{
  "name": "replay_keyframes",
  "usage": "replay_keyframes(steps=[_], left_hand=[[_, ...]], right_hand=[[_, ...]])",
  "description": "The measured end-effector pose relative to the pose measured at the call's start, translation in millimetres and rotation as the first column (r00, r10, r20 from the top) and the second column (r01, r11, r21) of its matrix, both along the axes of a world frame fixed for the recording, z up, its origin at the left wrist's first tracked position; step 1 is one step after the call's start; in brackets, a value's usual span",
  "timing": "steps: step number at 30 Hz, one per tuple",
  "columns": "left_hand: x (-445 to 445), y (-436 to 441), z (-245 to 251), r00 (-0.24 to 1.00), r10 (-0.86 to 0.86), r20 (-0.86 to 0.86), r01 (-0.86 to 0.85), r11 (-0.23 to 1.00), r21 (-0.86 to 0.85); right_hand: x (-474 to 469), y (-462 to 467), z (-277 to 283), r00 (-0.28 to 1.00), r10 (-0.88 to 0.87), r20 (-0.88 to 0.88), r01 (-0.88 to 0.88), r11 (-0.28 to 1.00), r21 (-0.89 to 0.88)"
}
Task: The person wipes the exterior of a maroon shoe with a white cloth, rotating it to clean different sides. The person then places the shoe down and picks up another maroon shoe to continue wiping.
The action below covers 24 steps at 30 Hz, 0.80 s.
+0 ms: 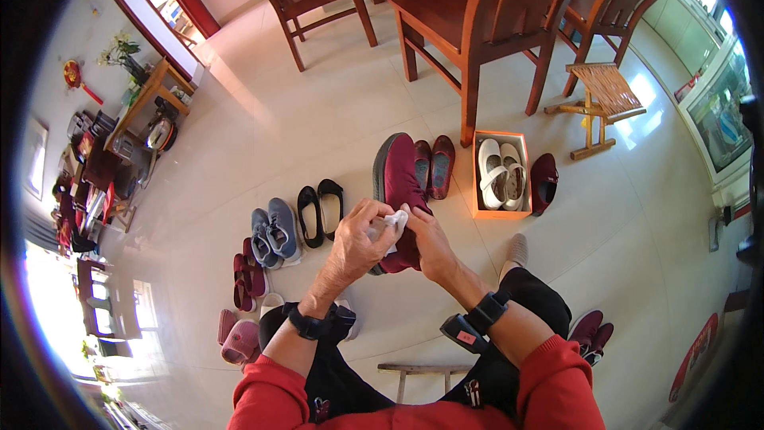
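A maroon lace-up shoe (399, 170) with a dark grey sole is held up before me, toe pointing away. My right hand (437, 246) grips it from the right near its opening, fingers over the laces. My left hand (362, 235) pinches a crumpled white tissue or cloth (394, 222) against the shoe's left part. The right thumb or a fingertip is close to the white piece; whether it also grips it I cannot tell. My hands hide much of the shoe's heel end.
Around me on the tiled floor stand black flats (310, 216), grey-blue sneakers (276, 233), maroon strap shoes (251, 275), pink slippers (240, 343) and dark red flats (440, 167). An orange box (502, 214) holds white shoes (493, 174). One maroon shoe (544, 184) lies beside it. Wooden chairs (440, 12) and a folding stool (609, 92) stand beyond.
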State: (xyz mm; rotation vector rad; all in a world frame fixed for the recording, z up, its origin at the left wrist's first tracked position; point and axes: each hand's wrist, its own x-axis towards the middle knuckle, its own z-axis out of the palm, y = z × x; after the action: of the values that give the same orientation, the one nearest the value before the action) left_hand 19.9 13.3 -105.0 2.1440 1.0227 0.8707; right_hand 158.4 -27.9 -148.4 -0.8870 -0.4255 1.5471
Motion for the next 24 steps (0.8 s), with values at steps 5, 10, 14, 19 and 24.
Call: replay_keyframes(steps=[5,10,14,19,24], left_hand=[[-1.3,8.9,1.8,0.987,0.162,-0.01,-0.162,0.987,0.014],[-6.9,25.9,-1.4,0.963,0.265,0.047,-0.268,0.956,0.122],[-10.6,22.5,1.6,0.982,0.185,0.045,-0.188,0.981,0.057],[-17.6,2.5,7.9,1.0,-0.001,0.026,0.006,0.977,-0.211],[-16.9,14.9,0.9,0.996,0.086,-0.001,-0.086,0.994,-0.067]], right_hand=[[-1.8,-2.0,0.7,0.991,0.082,-0.103,-0.089,0.994,-0.068],[-1.0,-13.3,-6.7,0.913,0.31,0.266,-0.339,0.938,0.071],[-4.2,-12.6,-4.8,0.871,0.335,0.36,-0.361,0.932,0.008],[10.1,-11.9,3.2,0.933,0.317,0.169,-0.334,0.939,0.085],[11.6,-17.5,-3.6,0.879,0.427,0.211,-0.443,0.896,0.032]])
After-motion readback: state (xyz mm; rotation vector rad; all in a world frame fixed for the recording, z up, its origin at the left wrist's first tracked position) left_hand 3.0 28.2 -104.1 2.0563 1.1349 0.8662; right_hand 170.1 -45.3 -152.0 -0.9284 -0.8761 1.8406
